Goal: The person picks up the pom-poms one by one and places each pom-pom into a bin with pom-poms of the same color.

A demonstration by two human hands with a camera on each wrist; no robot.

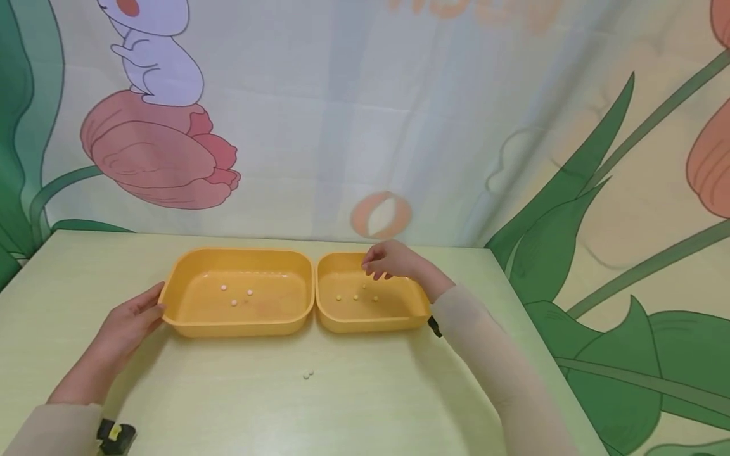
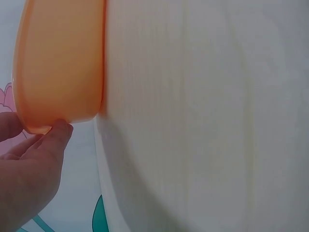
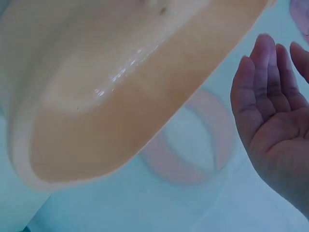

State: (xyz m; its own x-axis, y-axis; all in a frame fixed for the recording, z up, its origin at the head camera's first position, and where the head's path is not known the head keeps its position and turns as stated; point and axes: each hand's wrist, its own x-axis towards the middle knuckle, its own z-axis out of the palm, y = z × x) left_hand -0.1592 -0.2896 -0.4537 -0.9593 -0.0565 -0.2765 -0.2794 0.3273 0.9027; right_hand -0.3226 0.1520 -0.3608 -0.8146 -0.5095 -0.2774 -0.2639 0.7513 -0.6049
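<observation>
At the left end of the larger yellow plastic tray [image 1: 239, 330], my left hand [image 1: 128, 323] grips the rim, its thumb and fingers on either side of the edge in the left wrist view. Three small white beads or pellets [image 1: 234, 303] lie inside that tray. My right hand [image 1: 393, 258] hovers over the back of the smaller yellow tray [image 1: 371, 326], fingers loosely bent. In the right wrist view nothing shows on its palm [image 3: 282, 130]. Several tiny pale yellow pellets [image 1: 356, 297] sit on the smaller tray's floor.
Both trays stand side by side on a pale green table [image 1: 365, 405], ends touching. Two small pale pellets [image 1: 306, 376] lie on the table in front of them. Behind the table hangs a printed curtain [image 1: 285, 145] with flowers and leaves.
</observation>
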